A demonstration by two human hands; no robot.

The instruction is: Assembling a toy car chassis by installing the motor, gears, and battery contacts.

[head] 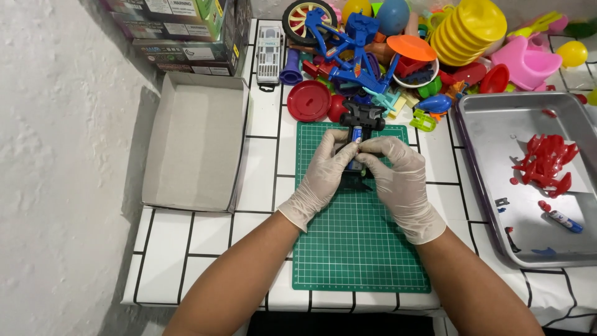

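Both my hands wear pale gloves and meet over the far half of a green cutting mat (360,249). My left hand (323,177) and my right hand (401,180) together pinch a small black toy vehicle (360,121) with a blue cylindrical part, its dark wheels sticking out beyond my fingertips. A black piece shows under my fingers on the mat. How much of the toy lies under my fingers is hidden.
A heap of coloured plastic toys (385,56) with a blue toy bicycle fills the back. A metal tray (491,124) at right holds red plastic parts (547,162) and a small blue battery. An open cardboard box (196,140) lies left, stacked boxes behind it.
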